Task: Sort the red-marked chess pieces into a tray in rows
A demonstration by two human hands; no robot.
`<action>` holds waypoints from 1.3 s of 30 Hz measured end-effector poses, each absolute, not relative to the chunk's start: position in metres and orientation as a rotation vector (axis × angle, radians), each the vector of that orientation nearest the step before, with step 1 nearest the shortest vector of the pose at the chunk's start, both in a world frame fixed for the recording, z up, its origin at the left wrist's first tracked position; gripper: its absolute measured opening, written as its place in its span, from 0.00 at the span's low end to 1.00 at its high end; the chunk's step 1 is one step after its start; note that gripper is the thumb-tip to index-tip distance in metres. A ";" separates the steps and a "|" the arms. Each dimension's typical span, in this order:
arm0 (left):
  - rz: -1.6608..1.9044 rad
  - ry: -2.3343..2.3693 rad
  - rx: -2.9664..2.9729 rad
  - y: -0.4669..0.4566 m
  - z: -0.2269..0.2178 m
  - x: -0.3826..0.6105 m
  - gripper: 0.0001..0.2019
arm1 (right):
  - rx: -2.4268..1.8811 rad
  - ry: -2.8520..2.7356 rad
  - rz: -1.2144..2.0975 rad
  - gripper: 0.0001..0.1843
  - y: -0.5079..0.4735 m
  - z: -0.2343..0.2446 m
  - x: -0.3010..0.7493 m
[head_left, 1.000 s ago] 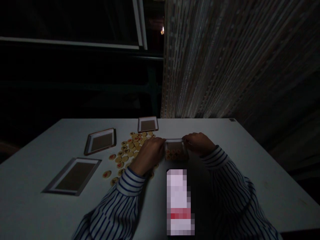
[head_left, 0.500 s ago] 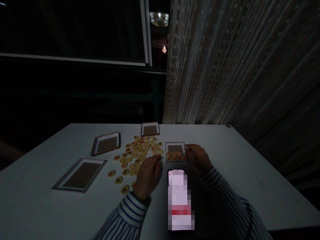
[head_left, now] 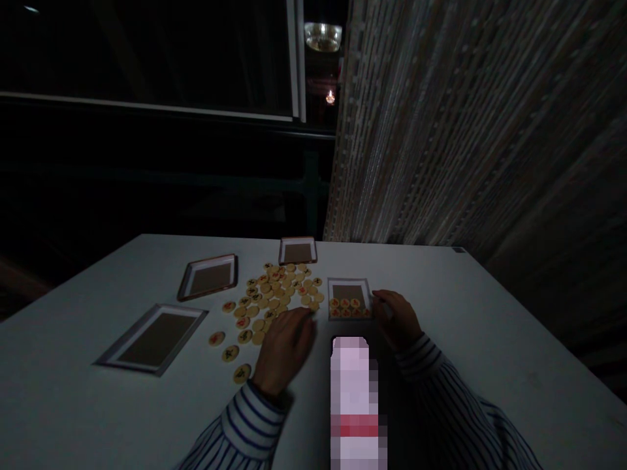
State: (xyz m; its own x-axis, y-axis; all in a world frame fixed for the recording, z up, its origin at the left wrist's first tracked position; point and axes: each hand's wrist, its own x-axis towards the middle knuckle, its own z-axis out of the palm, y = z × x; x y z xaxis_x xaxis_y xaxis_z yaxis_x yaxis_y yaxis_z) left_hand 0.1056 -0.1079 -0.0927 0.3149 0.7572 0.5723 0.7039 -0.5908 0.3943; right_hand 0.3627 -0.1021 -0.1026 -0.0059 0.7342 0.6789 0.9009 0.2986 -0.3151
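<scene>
Round wooden Chinese chess pieces [head_left: 265,287] with red or dark characters lie loosely heaped on the table; some show plain backs. My left hand [head_left: 284,349] is over the near right edge of the heap, palm down, its fingers loosely bent and apart. Its fingertips are close to a plain piece [head_left: 313,305]; contact cannot be made out. A shallow tray [head_left: 373,301] holds several red-marked pieces [head_left: 345,303] in two rows along its near side. Just right of that tray, my right hand [head_left: 399,318] has its index finger stretched out and nothing visible in it.
Three more shallow trays stand around the heap: a pale-rimmed tray [head_left: 115,356] at near left, a brown-rimmed tray [head_left: 182,287] behind it, and a far tray [head_left: 316,251]. A lit phone [head_left: 350,391] lies between my forearms. A string curtain [head_left: 392,163] hangs beyond the white table [head_left: 490,365].
My right hand has drawn slightly away from the tray's right edge. My left hand remains by the heap, and the whole view has shifted a little.
</scene>
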 end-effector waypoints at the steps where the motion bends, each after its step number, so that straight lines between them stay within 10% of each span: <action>1: 1.148 1.384 2.486 -0.108 -0.092 0.105 0.10 | -1.467 -1.778 -0.266 0.14 -0.102 -0.103 0.362; 39: 0.742 1.240 2.588 -0.125 -0.101 0.124 0.08 | -1.297 -1.834 -0.288 0.10 -0.112 -0.103 0.364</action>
State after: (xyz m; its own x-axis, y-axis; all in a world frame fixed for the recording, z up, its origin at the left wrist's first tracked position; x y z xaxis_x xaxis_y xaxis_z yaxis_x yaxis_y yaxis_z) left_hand 0.1235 -0.1251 -0.1013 0.5284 0.7689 0.3601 0.6803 -0.6372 0.3622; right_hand 0.3644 -0.1124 -0.1025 -0.1015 0.6626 0.7420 0.8580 0.4359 -0.2718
